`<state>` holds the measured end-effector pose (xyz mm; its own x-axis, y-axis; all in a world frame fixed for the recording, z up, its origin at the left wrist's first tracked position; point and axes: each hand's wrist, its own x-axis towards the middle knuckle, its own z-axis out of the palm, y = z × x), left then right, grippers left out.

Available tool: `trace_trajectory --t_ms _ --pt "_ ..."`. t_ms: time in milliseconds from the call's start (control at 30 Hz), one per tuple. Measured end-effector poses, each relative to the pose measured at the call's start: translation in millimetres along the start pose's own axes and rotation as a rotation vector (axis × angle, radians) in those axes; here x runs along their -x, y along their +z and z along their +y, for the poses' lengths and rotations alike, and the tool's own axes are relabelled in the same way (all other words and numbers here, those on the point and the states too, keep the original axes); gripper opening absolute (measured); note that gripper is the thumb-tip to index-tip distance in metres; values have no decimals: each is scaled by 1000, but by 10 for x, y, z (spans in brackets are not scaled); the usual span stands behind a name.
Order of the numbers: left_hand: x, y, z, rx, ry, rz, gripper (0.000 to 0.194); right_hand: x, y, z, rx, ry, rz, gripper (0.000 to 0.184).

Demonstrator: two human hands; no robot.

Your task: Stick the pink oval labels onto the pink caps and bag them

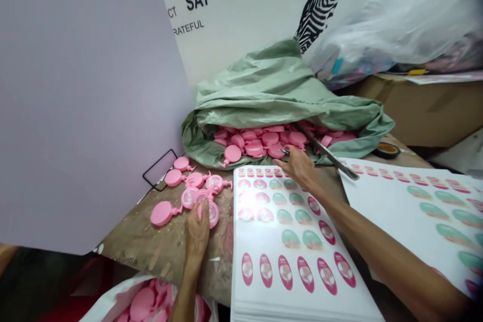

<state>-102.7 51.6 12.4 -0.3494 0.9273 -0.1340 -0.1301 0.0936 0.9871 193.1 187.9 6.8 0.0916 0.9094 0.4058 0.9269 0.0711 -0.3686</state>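
Note:
My left hand (pixel 197 224) is closed at the edge of a pink round plastic piece (pixel 213 214) with a printed sticker on its face. More pink pieces (pixel 163 213), each with a short hooked stem, lie around it, some stickered and some plain. My right hand (pixel 300 168) is over the top edge of a sticker sheet (pixel 260 236), its fingers pinched on a small dark, thin tool (pixel 284 152) whose exact kind is unclear. The sheet, on a stack, carries rows of pink and green oval stickers with bare gaps between them.
Behind, a green sack (pixel 264 95) spills pink pieces, a long dark strip (pixel 328 151) leaning across it. More sticker sheets (pixel 396 211) and a tape roll (pixel 387 150) lie right. A grey panel (pixel 86 100) blocks the left; a white bag (pixel 109 307) of pink pieces is below.

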Motion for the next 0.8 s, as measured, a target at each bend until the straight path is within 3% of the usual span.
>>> trace_trajectory --t_ms 100,167,233,300,400,467,533,567,633,733,800 --pt "-13 -43 61 -126 178 174 24 -268 142 6 85 -86 -7 34" --pt "43 -25 104 -102 277 197 31 -340 153 -8 121 -151 -11 25" --pt "111 38 119 -67 300 155 27 -300 66 -27 142 -223 -1 20" --pt "175 165 100 -22 196 39 16 -126 -99 -62 149 -302 6 22" --pt "274 473 62 146 -106 -227 34 351 -390 -163 112 -497 18 27" --pt "348 697 68 345 -301 -417 48 721 -552 -265 26 -813 110 28" --pt "412 860 106 480 -382 -542 51 1027 -669 -386 -64 -1012 136 32" --pt "430 901 133 506 -374 -555 48 1134 -709 -446 -113 -1034 127 34" --pt "420 891 190 494 -309 -485 41 1240 -754 -544 -222 -883 90 36" --pt "311 702 254 399 -201 -304 41 1199 -716 -594 -400 -346 -14 31" --pt "232 561 261 328 -165 -241 42 1134 -619 -570 -450 -130 -118 23"
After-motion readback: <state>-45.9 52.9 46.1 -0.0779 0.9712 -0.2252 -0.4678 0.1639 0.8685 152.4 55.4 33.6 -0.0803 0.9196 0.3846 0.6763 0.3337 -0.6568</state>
